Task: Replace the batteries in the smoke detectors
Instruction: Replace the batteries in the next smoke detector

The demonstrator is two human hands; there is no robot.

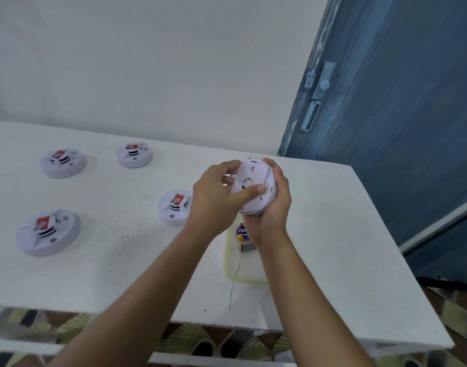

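Note:
Both of my hands hold one white round smoke detector (pixel 256 181) above the table, its flat back plate turned toward me. My right hand (pixel 273 205) cups it from below and behind. My left hand (pixel 216 197) grips its left edge, thumb pressed across the back plate. Under my hands lies a clear tray with a green rim (pixel 228 263) holding batteries: a blue and gold one (pixel 241 231) and a black one (pixel 247 247). Several other white detectors with red stickers lie face up on the table, the nearest (pixel 174 207) just left of my left hand.
The white table (pixel 333 234) ends at its front edge near me and at a right edge beside a blue door (pixel 399 128). More detectors sit at the far left (pixel 63 162), back middle (pixel 134 154) and near left (pixel 48 233). Patterned floor shows below.

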